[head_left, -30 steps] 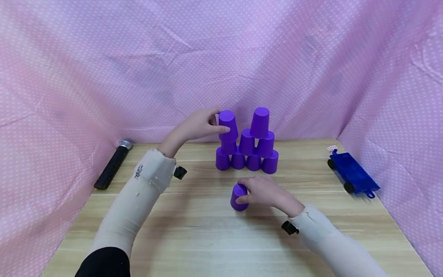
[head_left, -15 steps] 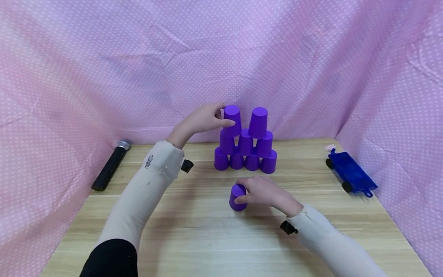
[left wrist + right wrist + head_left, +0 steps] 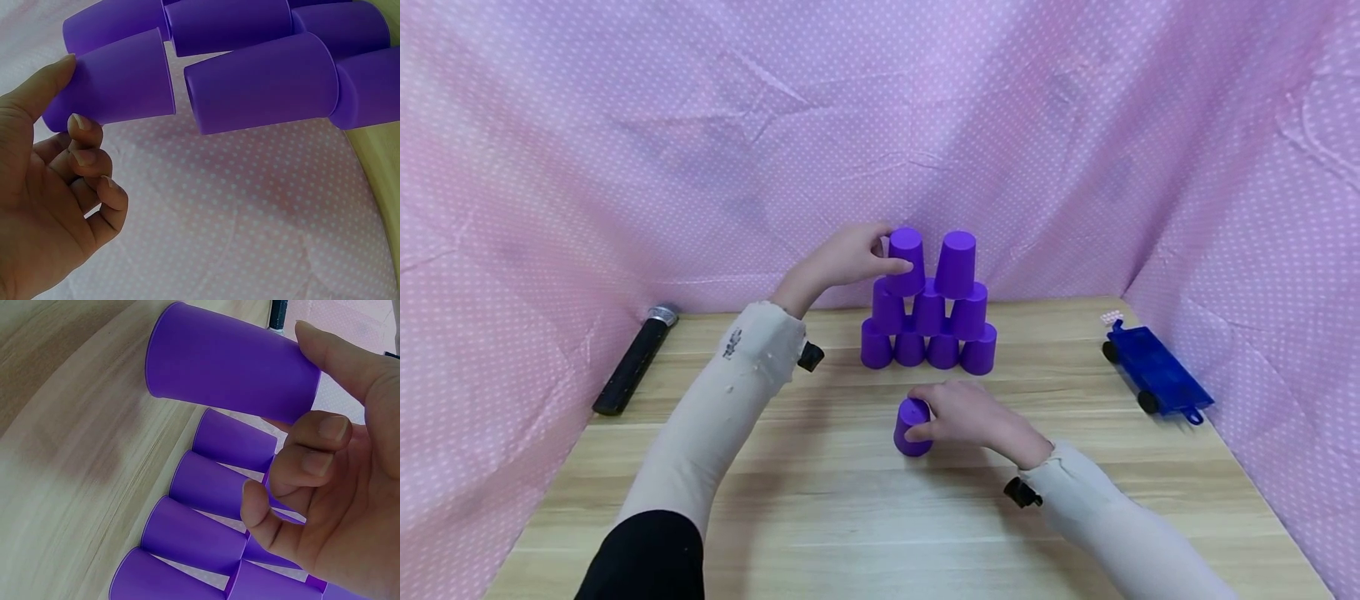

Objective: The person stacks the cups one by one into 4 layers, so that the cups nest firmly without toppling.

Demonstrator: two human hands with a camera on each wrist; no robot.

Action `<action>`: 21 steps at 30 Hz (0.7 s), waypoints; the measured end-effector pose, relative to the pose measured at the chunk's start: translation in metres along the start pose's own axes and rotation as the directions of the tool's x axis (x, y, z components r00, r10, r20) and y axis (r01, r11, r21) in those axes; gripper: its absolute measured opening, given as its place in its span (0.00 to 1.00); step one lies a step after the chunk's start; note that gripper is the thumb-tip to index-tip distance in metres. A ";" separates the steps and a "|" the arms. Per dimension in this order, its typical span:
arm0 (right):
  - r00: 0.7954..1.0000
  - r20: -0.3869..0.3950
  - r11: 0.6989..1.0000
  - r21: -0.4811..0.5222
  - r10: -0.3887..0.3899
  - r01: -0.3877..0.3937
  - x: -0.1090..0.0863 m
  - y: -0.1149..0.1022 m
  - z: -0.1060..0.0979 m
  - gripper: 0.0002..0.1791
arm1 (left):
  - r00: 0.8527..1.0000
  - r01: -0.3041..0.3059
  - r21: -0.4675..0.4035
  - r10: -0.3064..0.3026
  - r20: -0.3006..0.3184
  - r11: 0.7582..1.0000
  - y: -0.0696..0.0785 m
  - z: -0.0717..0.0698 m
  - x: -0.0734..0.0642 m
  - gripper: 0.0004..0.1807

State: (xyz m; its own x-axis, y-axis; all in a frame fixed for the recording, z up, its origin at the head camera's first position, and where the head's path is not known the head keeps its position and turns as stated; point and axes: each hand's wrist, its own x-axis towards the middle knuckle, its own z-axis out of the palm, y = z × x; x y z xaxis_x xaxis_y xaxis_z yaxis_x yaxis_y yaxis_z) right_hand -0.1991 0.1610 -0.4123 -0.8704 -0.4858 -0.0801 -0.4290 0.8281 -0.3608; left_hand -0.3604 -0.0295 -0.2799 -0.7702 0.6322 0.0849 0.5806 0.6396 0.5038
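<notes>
My left hand [image 3: 852, 256] pinches an upside-down purple cup [image 3: 906, 254] between thumb and fingers at the top left of a cup pyramid. In the left wrist view, a narrow gap shows between this cup's rim and a second-row cup [image 3: 262, 84]; whether it touches the row elsewhere, I cannot tell. Beside it stands another top cup [image 3: 956, 265], apart from it. Three cups form the second row, with several in the bottom row [image 3: 910, 348]. Nearer the front, my right hand [image 3: 970, 414] grips another upside-down purple cup [image 3: 231, 362] standing on the table.
A black microphone [image 3: 634, 362] with a silver head lies at the table's left edge. On the right sits a blue toy cart [image 3: 1157, 371] with black wheels. Pink dotted cloth [image 3: 880, 108] hangs behind and on both sides of the wooden table [image 3: 835, 517].
My left hand has carried its cup up and to the right, from over the left second-row cup to between it and the middle one. My right hand has stayed on its cup.
</notes>
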 end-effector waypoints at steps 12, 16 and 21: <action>1.000 0.001 1.000 0.000 -0.005 0.005 0.000 -0.002 -0.002 0.24 | 1.000 0.024 -0.014 -0.024 0.020 1.000 -0.001 0.002 0.002 0.21; 1.000 0.000 1.000 0.002 -0.006 0.006 -0.001 -0.004 -0.003 0.23 | 1.000 0.018 -0.009 -0.018 0.015 1.000 -0.001 0.004 0.003 0.21; 1.000 0.001 1.000 -0.002 -0.004 0.004 -0.002 -0.003 -0.004 0.23 | 1.000 0.009 0.006 -0.009 0.010 1.000 0.000 0.006 0.006 0.21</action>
State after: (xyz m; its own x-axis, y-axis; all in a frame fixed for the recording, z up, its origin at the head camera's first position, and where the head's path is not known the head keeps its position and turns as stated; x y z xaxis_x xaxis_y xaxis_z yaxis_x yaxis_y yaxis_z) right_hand -0.1967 0.1601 -0.4075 -0.8685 -0.4892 -0.0797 -0.4327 0.8268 -0.3594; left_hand -0.3634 -0.0236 -0.2845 -0.7724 0.6311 0.0716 0.5755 0.6477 0.4992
